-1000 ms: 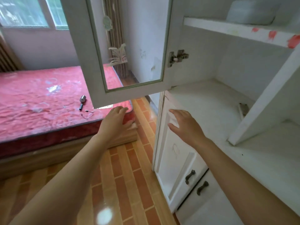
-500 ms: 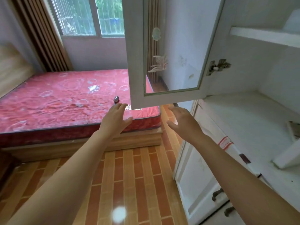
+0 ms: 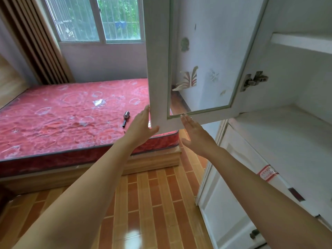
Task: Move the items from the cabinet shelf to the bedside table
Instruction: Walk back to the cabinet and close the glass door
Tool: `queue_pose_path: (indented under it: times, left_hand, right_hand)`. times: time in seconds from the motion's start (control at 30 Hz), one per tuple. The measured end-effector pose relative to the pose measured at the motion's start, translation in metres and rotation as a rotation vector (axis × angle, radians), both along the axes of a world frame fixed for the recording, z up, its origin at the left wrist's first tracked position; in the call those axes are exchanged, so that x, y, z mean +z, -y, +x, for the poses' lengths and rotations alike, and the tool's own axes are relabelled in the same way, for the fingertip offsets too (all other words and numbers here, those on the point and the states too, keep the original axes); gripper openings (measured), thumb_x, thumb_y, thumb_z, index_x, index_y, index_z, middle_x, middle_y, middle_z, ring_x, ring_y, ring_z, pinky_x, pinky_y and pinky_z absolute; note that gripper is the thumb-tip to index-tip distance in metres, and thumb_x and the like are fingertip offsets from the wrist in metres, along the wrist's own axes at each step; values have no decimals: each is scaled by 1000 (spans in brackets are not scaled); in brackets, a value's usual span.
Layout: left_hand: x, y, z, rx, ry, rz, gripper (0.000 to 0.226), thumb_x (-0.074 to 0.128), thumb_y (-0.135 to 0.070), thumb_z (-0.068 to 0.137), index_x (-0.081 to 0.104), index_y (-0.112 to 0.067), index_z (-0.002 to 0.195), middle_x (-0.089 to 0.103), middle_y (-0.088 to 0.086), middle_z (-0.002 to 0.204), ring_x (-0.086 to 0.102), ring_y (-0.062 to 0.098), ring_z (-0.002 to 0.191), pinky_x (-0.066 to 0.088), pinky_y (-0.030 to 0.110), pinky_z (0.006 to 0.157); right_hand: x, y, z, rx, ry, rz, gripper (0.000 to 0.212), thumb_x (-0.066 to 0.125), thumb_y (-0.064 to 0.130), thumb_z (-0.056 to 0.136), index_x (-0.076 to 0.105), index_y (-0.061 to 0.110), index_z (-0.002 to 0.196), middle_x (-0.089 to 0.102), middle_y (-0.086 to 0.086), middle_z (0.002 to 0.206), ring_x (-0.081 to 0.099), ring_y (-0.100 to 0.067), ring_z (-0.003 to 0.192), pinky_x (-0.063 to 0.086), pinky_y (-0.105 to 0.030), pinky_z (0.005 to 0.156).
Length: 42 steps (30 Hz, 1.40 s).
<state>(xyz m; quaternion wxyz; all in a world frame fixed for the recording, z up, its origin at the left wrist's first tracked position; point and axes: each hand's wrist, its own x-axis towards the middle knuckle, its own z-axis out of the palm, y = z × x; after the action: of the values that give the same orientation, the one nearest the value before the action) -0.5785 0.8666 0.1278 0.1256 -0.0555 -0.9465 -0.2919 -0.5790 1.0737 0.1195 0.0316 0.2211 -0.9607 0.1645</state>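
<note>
We are standing in a bedroom of a home. A bed (image 3: 71, 126) with a red patterned mattress on a low wooden base fills the left side, under a barred window (image 3: 97, 18) flanked by a striped brown curtain (image 3: 34, 40). To our right is a white cabinet (image 3: 296, 141) with an open glass-paned door (image 3: 203, 69), bare shelves and lower doors with dark handles. Underfoot runs glossy wood-look floor (image 3: 143, 203) in orange-brown strips.

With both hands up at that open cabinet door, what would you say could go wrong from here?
1. The left hand is at the free edge of the cabinet door; if the door swings shut, fingers might get pinched.
2. The door's bottom corner hangs at head height, so it could be bumped.
3. The right hand is beside the glass pane; a hard push might crack it.
</note>
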Motion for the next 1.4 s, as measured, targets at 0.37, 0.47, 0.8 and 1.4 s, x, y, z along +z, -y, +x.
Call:
queue_pose_path:
  times: [0.37,0.47,0.8,1.4]
  left_hand:
    - [-7,8,-9,-79,-81,98,55,64,-19,81,36,-11,128,57,2,113,56,19,99,49,36,80]
    - [-5,8,-9,-77,-86,105,52,64,-19,81,39,-9,125,59,4,112,58,21,97,50,39,80]
    - [1,-2,13,-95,-153,145,25,61,-20,84,50,-5,102,62,1,89,64,22,82,54,43,75]
    - [6,-82,100,-173,-196,143,20,49,-34,92,52,-14,91,70,10,87,66,22,76,55,38,69]
  right_hand:
    - [-15,17,-8,-23,28,58,79,51,26,92,-5,23,148,-5,-1,159,-3,-20,146,15,-36,116]
    - [-17,18,-5,-32,24,61,80,52,25,92,-5,24,148,-7,-3,159,-4,-21,146,14,-37,117]
    - [-17,14,24,-64,35,35,79,51,23,92,-6,30,147,-11,1,158,-4,-23,146,25,-36,112]
    - [-21,-57,119,38,19,15,85,53,21,89,-8,33,146,-2,4,159,13,-20,144,45,-34,95]
